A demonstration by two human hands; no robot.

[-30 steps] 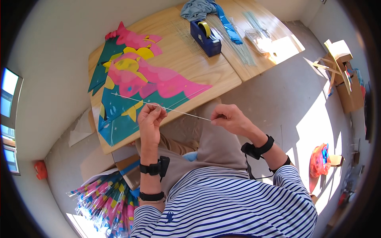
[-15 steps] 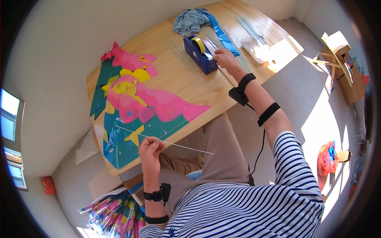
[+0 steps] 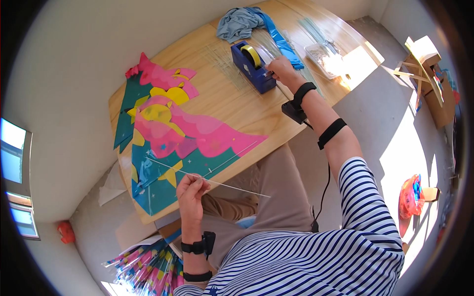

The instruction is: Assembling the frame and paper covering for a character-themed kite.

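My left hand [image 3: 190, 197] pinches a thin white rod [image 3: 232, 188] near its middle. The rod slants above the near edge of a pink, green and yellow kite-like printed sheet [image 3: 202, 133], which lies spread on the table. Farther right, my right hand [image 3: 283, 70] is closed at the cutting end of a blue tape dispenser [image 3: 246, 65] with a yellow-cored roll [image 3: 251, 56]. Its fingertips pinch the tape's end there, though the clear strip itself hardly shows.
Thin clear rods [image 3: 224, 64] lie around the dispenser on the wooden table [image 3: 217, 93]. Behind are a grey-blue cloth [image 3: 239, 24] and a blue strip [image 3: 281, 44]. A clear tray [image 3: 323, 61] stands at right. Wrapped colourful bundles [image 3: 148, 269] lie below the table at left.
My right hand has drawn in closer against the dispenser's cutting end, with its fingers more curled. The left hand keeps its pinch on the rod. The whole view has shifted slightly.
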